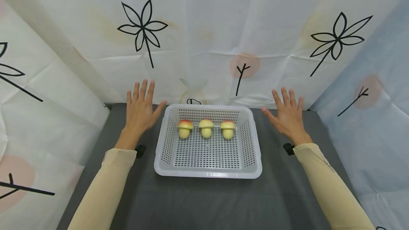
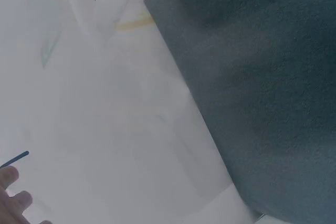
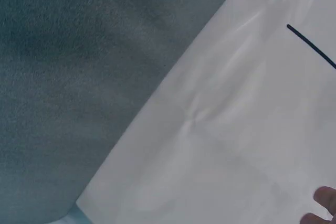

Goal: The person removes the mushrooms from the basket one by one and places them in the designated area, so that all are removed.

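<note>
A white plastic basket (image 1: pixel 207 172) with perforated walls sits on the grey table. Inside it, toward the back, three toy mushrooms stand in a row: a left one (image 1: pixel 184 129), a middle one (image 1: pixel 206 128) and a right one (image 1: pixel 228 129), each with a yellow stem and a reddish-topped cap. To the left of the basket my left hand (image 1: pixel 139 113) is held with fingers straight and spread, holding nothing. My right hand (image 1: pixel 288 117) is on the basket's other side, likewise spread and holding nothing. Only fingertips show in each wrist view.
Dark grey cloth covers the table (image 1: pixel 204 205). White curtains (image 1: pixel 204 38) printed with black flowers and twigs hang behind it and along both sides. The table's back edge lies just beyond the basket. Each wrist carries a small black device.
</note>
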The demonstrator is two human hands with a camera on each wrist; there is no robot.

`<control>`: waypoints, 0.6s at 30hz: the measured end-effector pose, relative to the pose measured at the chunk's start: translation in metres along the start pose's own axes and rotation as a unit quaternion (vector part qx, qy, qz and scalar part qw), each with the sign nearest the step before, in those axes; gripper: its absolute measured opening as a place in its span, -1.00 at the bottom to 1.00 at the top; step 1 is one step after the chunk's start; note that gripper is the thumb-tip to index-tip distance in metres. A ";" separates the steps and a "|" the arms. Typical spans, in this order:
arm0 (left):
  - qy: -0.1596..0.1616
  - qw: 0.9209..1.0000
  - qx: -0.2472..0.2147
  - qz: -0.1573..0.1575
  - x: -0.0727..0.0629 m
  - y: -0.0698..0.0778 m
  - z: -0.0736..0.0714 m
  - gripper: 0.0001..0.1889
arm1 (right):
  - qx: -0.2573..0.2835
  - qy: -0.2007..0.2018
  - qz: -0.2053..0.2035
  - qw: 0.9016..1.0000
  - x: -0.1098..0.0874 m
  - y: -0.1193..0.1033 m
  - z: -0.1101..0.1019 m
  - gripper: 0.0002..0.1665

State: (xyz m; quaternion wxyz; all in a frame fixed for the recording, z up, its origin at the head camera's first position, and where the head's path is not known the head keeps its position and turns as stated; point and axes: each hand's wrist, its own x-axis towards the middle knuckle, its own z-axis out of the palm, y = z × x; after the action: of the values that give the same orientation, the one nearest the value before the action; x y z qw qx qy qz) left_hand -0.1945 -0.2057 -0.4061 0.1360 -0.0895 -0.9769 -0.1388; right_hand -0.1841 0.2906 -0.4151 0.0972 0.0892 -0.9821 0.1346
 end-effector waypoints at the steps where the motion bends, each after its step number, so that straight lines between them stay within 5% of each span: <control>1: 0.003 1.000 -0.009 0.003 -0.003 0.000 0.001 -0.12 | 0.004 0.000 -0.001 1.000 -0.002 -0.002 0.000 0.04; 7: 0.004 0.996 -0.084 0.006 -0.030 0.002 0.007 -0.09 | 0.038 0.003 -0.006 0.999 -0.012 -0.014 0.000 -0.05; 12: -0.040 0.987 -0.155 -0.020 -0.055 0.008 0.017 -0.05 | 0.069 -0.005 -0.007 0.998 -0.020 -0.025 0.004 -0.15; 18: -0.083 0.977 -0.189 -0.051 -0.081 0.013 0.031 0.01 | 0.086 -0.029 -0.005 0.996 -0.027 -0.037 0.007 -0.19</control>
State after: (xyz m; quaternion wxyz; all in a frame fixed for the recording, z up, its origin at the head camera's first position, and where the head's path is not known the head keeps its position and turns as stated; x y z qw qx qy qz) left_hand -0.1225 -0.1949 -0.4550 0.0277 -0.0745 -0.9442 -0.3196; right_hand -0.1518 0.2572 -0.4185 0.0610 0.1062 -0.9689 0.2149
